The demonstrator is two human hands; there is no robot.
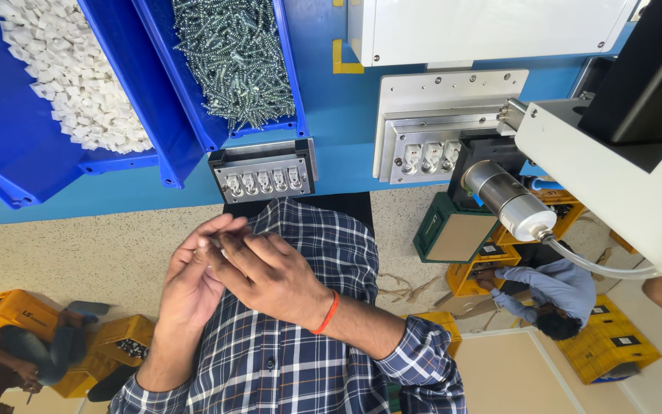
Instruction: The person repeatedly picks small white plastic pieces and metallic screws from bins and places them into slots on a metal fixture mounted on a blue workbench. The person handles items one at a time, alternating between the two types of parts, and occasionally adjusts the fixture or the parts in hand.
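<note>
My two hands meet in front of my checked shirt (323,245), below the blue table's edge. My left hand (193,284) is cupped with the palm turned up and the fingers curled. My right hand (270,276), with an orange thread (328,314) on the wrist, lies across it. Its fingertips press into the left hand's fingers. Whatever small thing may lie between them is hidden. Nearest on the table is a dark fixture (263,172) holding a row of small metal parts.
A blue bin of white plastic pieces (70,69) and a blue bin of screws (235,57) sit on the blue table (339,115). To the right are a grey fixture plate (430,130) and a white machine with a metal cylinder (507,201). Yellow crates (9,310) and two other people are on the floor.
</note>
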